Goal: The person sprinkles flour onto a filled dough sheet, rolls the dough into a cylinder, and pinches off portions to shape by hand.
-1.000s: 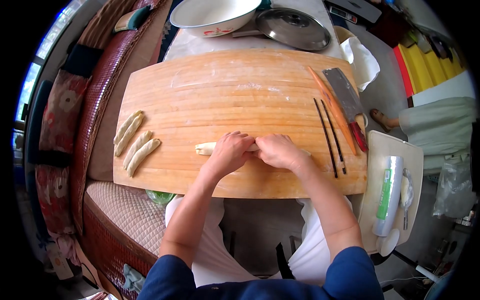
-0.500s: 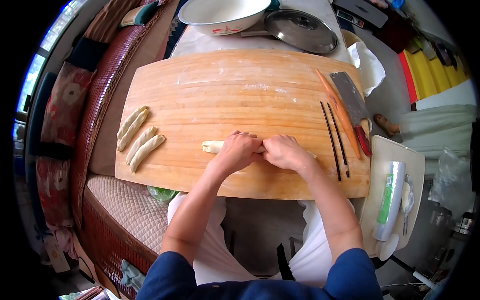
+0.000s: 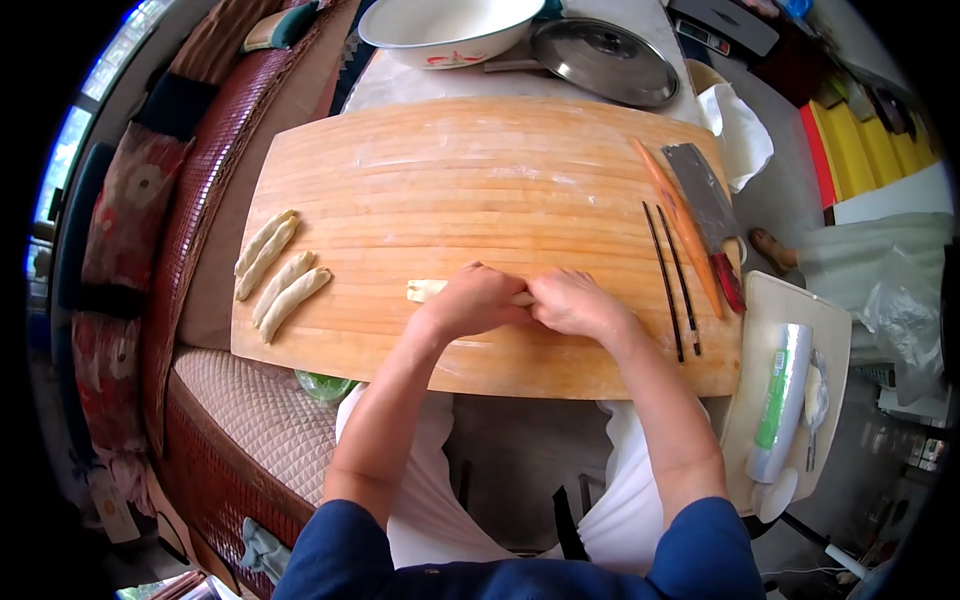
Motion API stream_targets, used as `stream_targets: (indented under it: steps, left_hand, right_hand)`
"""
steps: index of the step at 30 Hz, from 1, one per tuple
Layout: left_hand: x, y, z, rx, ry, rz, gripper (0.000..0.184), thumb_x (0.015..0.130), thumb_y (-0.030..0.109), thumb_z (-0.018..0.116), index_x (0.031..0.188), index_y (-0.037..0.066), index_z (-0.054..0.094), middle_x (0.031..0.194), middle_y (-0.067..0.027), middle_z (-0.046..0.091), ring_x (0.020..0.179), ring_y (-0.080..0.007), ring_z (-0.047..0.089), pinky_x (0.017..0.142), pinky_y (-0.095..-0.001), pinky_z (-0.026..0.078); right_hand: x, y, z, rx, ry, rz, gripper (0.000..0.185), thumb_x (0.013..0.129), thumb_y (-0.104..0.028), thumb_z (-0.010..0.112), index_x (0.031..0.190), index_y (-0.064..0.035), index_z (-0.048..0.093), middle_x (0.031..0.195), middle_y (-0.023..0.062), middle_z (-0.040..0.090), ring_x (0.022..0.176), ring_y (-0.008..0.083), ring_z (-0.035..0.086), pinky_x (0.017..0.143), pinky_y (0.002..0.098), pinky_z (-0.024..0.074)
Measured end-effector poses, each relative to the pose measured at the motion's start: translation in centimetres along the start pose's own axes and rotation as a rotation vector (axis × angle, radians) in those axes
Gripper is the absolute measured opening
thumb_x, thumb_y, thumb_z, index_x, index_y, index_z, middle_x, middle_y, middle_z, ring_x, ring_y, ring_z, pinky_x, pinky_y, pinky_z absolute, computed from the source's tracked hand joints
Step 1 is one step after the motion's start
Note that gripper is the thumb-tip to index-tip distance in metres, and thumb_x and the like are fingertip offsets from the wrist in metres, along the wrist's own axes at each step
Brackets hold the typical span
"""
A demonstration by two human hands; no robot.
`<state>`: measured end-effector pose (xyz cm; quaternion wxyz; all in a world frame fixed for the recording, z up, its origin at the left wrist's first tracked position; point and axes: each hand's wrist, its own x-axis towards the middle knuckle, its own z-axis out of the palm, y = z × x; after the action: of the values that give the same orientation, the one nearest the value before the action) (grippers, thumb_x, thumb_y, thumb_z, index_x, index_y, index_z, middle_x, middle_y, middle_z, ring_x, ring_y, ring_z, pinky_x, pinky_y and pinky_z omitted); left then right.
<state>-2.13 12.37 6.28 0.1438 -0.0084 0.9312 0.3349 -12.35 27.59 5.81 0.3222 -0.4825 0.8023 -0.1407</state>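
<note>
A pale strip of dough (image 3: 424, 290) lies on the wooden board (image 3: 450, 220), its left end showing past my fingers. My left hand (image 3: 480, 298) is closed over the dough, knuckles up. Close beside it, my right hand (image 3: 572, 302) is curled over the same strip, and a bit of dough shows between the two hands. Most of the strip is hidden under my hands. Toward the board's left edge lie several finished-looking dough rolls (image 3: 293, 298), set in two pairs.
At the board's right side lie two dark chopsticks (image 3: 666, 280), a wooden rolling pin (image 3: 678, 225) and a cleaver (image 3: 702, 195). Behind stand an enamel basin (image 3: 450, 40) and a metal lid (image 3: 605, 62). A tray (image 3: 740, 450) holds a roll of plastic wrap (image 3: 780, 400).
My hands stay on the dough with only a slight shift of grip; the wrists have turned a little. The rest of the board looks the same.
</note>
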Motion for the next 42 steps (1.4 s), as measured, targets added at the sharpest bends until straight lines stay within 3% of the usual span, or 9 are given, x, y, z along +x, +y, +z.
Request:
stream_targets:
  steps: [3, 9, 15, 18, 21, 27, 36, 39, 42]
  left_hand:
    - [0.1, -0.7, 0.6, 0.153, 0.039, 0.126, 0.02, 0.085, 0.028, 0.065, 0.087, 0.007, 0.066, 0.08, -0.0141, 0.067, 0.08, -0.0357, 0.063, 0.075, -0.0438, 0.049]
    - [0.3, 0.1, 1.0, 0.161, 0.023, -0.015, 0.016, 0.084, 0.025, 0.065, 0.084, 0.009, 0.066, 0.08, -0.0114, 0.068, 0.081, -0.0321, 0.064, 0.082, -0.0427, 0.047]
    - [0.1, -0.8, 1.6, 0.097, 0.148, 0.155, 0.013, 0.081, 0.023, 0.067, 0.084, 0.011, 0.068, 0.077, -0.0074, 0.067, 0.078, -0.029, 0.062, 0.086, -0.0388, 0.044]
    - [0.3, -1.0, 1.7, 0.135, 0.177, 0.104, 0.011, 0.077, 0.021, 0.069, 0.082, 0.01, 0.068, 0.077, -0.0073, 0.066, 0.077, -0.0288, 0.062, 0.085, -0.0396, 0.044]
    - [0.4, -1.3, 1.4, 0.11, 0.178, 0.117, 0.012, 0.075, 0.02, 0.071, 0.082, 0.009, 0.068, 0.078, -0.008, 0.067, 0.077, -0.0291, 0.062, 0.083, -0.0401, 0.045]
    - [0.6, -2.1, 0.7, 0.034, 0.128, 0.152, 0.014, 0.075, 0.018, 0.071, 0.085, 0.009, 0.069, 0.078, -0.0084, 0.067, 0.077, -0.0313, 0.061, 0.079, -0.0397, 0.046]
    - [0.2, -0.9, -1.2, -0.271, -0.04, 0.053, 0.024, 0.086, 0.02, 0.067, 0.102, 0.002, 0.068, 0.084, -0.0174, 0.068, 0.077, -0.0279, 0.065, 0.069, -0.0352, 0.051]
    - [0.3, -1.2, -1.0, -0.263, 0.005, 0.119, 0.024, 0.086, 0.02, 0.066, 0.102, 0.001, 0.069, 0.083, -0.0167, 0.069, 0.076, -0.029, 0.065, 0.07, -0.0362, 0.051]
    - [0.3, -1.4, -0.4, -0.241, 0.077, 0.157, 0.024, 0.087, 0.02, 0.064, 0.101, 0.001, 0.069, 0.083, -0.0172, 0.069, 0.076, -0.0298, 0.066, 0.07, -0.0371, 0.051]
  right_hand:
    - [-0.3, -0.6, -0.5, 0.033, -0.013, 0.026, 0.021, 0.08, -0.013, 0.056, 0.088, 0.0011, 0.069, 0.096, 0.0261, 0.068, 0.094, 0.0421, 0.065, 0.082, 0.0489, 0.0515]
    - [-0.1, -0.2, -0.4, 0.007, -0.012, 0.017, 0.023, 0.078, -0.013, 0.055, 0.088, 0.0012, 0.069, 0.096, 0.0265, 0.067, 0.094, 0.0423, 0.065, 0.084, 0.0494, 0.0508]
    - [0.4, 1.2, 0.3, 0.071, -0.019, -0.015, 0.024, 0.078, -0.016, 0.054, 0.087, 0.0005, 0.068, 0.094, 0.0256, 0.068, 0.092, 0.0428, 0.065, 0.081, 0.0498, 0.0513]
    - [0.5, 1.3, 0.3, 0.076, -0.025, 0.001, 0.026, 0.079, -0.02, 0.056, 0.088, -0.0003, 0.069, 0.093, 0.0253, 0.068, 0.092, 0.0427, 0.065, 0.081, 0.0489, 0.0518]
    - [0.6, 2.0, 0.6, 0.211, 0.008, -0.076, 0.025, 0.08, -0.022, 0.058, 0.086, 0.0001, 0.068, 0.082, 0.022, 0.067, 0.078, 0.0354, 0.067, 0.072, 0.0436, 0.0519]
    - [0.0, 3.1, 0.1, 0.824, -0.25, -0.048, 0.019, 0.081, -0.018, 0.059, 0.078, 0.0008, 0.062, 0.061, 0.005, 0.054, 0.058, 0.0136, 0.05, 0.055, 0.0321, 0.0417]
    - [-0.4, 2.8, -1.2, 0.532, -0.193, -0.047, 0.025, 0.081, -0.022, 0.059, 0.085, 0.0024, 0.062, 0.068, 0.008, 0.058, 0.064, 0.017, 0.055, 0.058, 0.0342, 0.0439]
    - [-0.4, 3.0, -1.0, 0.495, -0.172, -0.128, 0.028, 0.081, -0.024, 0.06, 0.087, 0.0026, 0.063, 0.068, 0.0091, 0.058, 0.066, 0.0185, 0.056, 0.06, 0.0351, 0.0444]
    - [-0.4, 2.7, -1.2, 0.591, -0.223, 0.01, 0.026, 0.081, -0.025, 0.06, 0.084, 0.0012, 0.064, 0.068, 0.0066, 0.057, 0.064, 0.0162, 0.054, 0.059, 0.0336, 0.0437]
